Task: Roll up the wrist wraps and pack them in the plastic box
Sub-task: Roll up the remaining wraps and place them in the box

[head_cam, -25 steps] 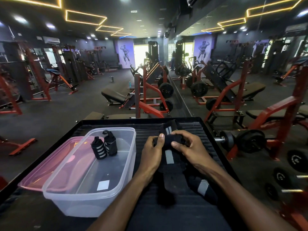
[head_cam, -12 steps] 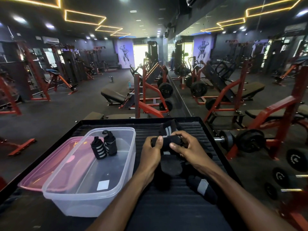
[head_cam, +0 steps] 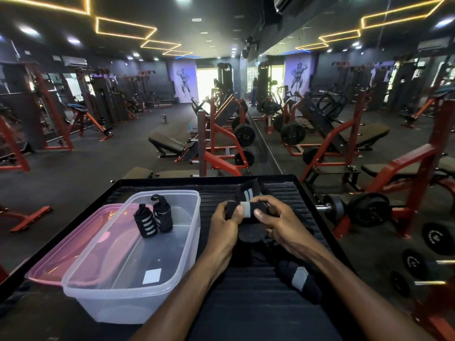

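A half-rolled wrist wrap (head_cam: 246,210) is being gripped crosswise by the left hand (head_cam: 225,225) and right hand (head_cam: 275,221), with the plastic box (head_cam: 187,217) lying leftward, nearer the left hand.

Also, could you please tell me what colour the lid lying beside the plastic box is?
The lid is translucent pink, seen in the head view.

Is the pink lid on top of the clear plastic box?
No, the pink plastic lid lies on the table beside the clear plastic box, whose top is open with two rolled black wrist wraps standing inside.
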Available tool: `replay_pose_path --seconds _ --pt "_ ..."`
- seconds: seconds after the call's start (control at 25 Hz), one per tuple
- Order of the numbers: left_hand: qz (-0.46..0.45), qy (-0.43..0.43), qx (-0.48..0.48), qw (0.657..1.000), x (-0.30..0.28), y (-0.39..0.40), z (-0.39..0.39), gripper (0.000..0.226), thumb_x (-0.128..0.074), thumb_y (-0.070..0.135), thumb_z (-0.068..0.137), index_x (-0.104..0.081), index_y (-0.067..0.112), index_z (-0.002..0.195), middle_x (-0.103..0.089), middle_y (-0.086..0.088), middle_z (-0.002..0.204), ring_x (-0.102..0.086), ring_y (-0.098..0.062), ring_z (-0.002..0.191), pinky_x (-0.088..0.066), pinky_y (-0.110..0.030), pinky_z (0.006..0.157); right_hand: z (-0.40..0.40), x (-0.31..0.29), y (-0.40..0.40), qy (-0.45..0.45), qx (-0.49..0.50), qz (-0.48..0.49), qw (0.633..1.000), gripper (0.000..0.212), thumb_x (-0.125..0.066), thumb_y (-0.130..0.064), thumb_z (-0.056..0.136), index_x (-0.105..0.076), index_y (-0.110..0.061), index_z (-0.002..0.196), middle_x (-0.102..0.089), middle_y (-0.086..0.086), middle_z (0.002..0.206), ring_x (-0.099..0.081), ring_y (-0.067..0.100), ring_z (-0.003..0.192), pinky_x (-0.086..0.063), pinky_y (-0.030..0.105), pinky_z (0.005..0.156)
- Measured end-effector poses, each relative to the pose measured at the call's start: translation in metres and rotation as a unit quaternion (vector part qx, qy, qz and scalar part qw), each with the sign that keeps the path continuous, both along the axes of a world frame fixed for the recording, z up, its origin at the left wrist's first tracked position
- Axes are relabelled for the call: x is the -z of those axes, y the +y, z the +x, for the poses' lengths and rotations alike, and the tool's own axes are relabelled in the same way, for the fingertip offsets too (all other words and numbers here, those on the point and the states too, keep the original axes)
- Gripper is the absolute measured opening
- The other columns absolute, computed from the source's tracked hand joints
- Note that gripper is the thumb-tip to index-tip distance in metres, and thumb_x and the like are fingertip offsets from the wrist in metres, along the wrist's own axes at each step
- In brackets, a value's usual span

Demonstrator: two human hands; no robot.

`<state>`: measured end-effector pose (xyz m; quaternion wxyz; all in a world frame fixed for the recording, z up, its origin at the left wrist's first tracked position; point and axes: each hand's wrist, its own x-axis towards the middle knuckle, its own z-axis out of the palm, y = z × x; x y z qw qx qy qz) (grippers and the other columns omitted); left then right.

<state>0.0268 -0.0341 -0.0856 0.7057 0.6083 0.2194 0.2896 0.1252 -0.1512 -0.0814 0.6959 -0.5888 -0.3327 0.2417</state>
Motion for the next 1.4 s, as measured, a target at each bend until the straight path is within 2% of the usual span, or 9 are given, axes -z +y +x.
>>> replay_pose_path --seconds 0.12,0.32,0.48,0.6,0.76,0.92,1.08,1.24,1.4 --pt "0.021 -0.021 0.017 0.999 0.0018 -0.0007 0.0007 0.017 -0.066 0.017 0.091 -0.068 0.029 0.104 -0.072 -0.01 0.109 -0.067 -0.034 0.108 -0.052 -0.056 0.099 0.0038 0.0012 0.0003 -0.032 0.026 -0.006 0.999 0.015 -0.068 -0.013 0.092 -0.073 -0.023 0.103 -0.069 0.011 0.113 -0.066 0.029 0.101 -0.052 0.05 0.085" --pt "-0.051 -0.011 0.034 0.998 -0.0046 -0.0083 0.0003 0.02 -0.064 0.029 0.097 -0.066 0.015 0.112 -0.074 -0.015 0.11 -0.071 -0.032 0.104 -0.055 -0.055 0.094 0.0061 -0.0007 -0.0071 -0.152 0.03 0.011 0.988 0.032 -0.074 0.0 0.084 -0.07 -0.018 0.11 -0.071 0.002 0.11 -0.067 0.018 0.104 -0.055 0.032 0.09" --pt "0.001 -0.021 0.025 0.999 0.0019 -0.0062 0.0005 0.016 -0.063 0.017 0.097 -0.063 0.023 0.111 -0.072 -0.013 0.107 -0.069 -0.034 0.105 -0.054 -0.057 0.095 0.0034 -0.0044 -0.0048 -0.041 -0.002 -0.007 0.999 0.022 -0.07 -0.015 0.091 -0.068 -0.019 0.112 -0.064 0.0 0.083 -0.057 0.011 0.063 -0.046 0.025 0.054" --pt "0.031 -0.018 0.034 0.999 0.0011 -0.0058 0.0006 0.022 -0.062 0.01 0.095 -0.06 0.025 0.11 -0.07 -0.01 0.105 -0.067 -0.032 0.104 -0.054 -0.055 0.096 0.0017 -0.0057 -0.0043 0.003 -0.01 -0.005 1.0 0.01 -0.062 -0.014 0.096 -0.065 -0.014 0.106 -0.059 -0.01 0.063 -0.052 0.002 0.05 -0.042 0.018 0.046" --pt "-0.033 -0.033 0.022 0.999 -0.0052 -0.0055 0.001 0.021 -0.071 0.03 0.087 -0.067 0.016 0.103 -0.072 -0.017 0.106 -0.068 -0.039 0.104 -0.051 -0.06 0.096 0.0025 -0.0033 -0.0058 -0.059 -0.002 0.022 0.998 0.023 -0.071 -0.006 0.088 -0.069 -0.02 0.107 -0.069 0.0 0.093 -0.066 0.013 0.086 -0.054 0.03 0.074" --pt "0.026 -0.005 -0.006 1.0 -0.002 -0.001 0.0007 0.017 -0.071 0.041 0.082 -0.071 0.028 0.093 -0.075 -0.011 0.101 -0.07 -0.033 0.101 -0.052 -0.059 0.096 -0.0007 0.0016 -0.0033 -0.084 -0.009 0.009 0.996 0.034 -0.076 -0.004 0.082 -0.067 -0.02 0.111 -0.067 0.0 0.105 -0.065 0.018 0.095 -0.053 0.032 0.08" --pt "0.134 -0.008 0.021 0.991 0.0019 -0.0025 -0.0037 0.015 -0.066 0.027 0.092 -0.064 0.039 0.102 -0.071 0.002 0.11 -0.067 -0.021 0.108 -0.052 -0.051 0.1 0.0021 -0.001 -0.0035 0.0 -0.021 -0.029 0.999 0.027 -0.075 -0.028 0.083 -0.069 -0.025 0.109 -0.068 0.002 0.111 -0.067 0.016 0.092 -0.05 0.031 0.073" --pt "0.131 0.036 0.04 0.99 0.0006 -0.003 -0.0052 0.028 -0.07 0.036 0.088 -0.061 0.039 0.115 -0.07 0.005 0.115 -0.068 -0.015 0.108 -0.053 -0.046 0.1 0.0035 0.0002 -0.0063 -0.111 0.009 -0.026 0.993 0.024 -0.072 -0.014 0.089 -0.067 -0.022 0.111 -0.071 0.003 0.106 -0.068 0.014 0.094 -0.054 0.027 0.074" --pt "0.139 0.042 0.005 0.989 0.0006 -0.0002 -0.0054 0.031 -0.073 0.021 0.084 -0.065 0.038 0.108 -0.074 0.008 0.104 -0.07 -0.013 0.1 -0.055 -0.045 0.096 0.0017 -0.0038 -0.0083 -0.089 -0.003 -0.013 0.996 0.036 -0.072 0.004 0.083 -0.065 -0.019 0.11 -0.063 0.02 0.108 -0.065 0.019 0.084 -0.057 0.033 0.069"
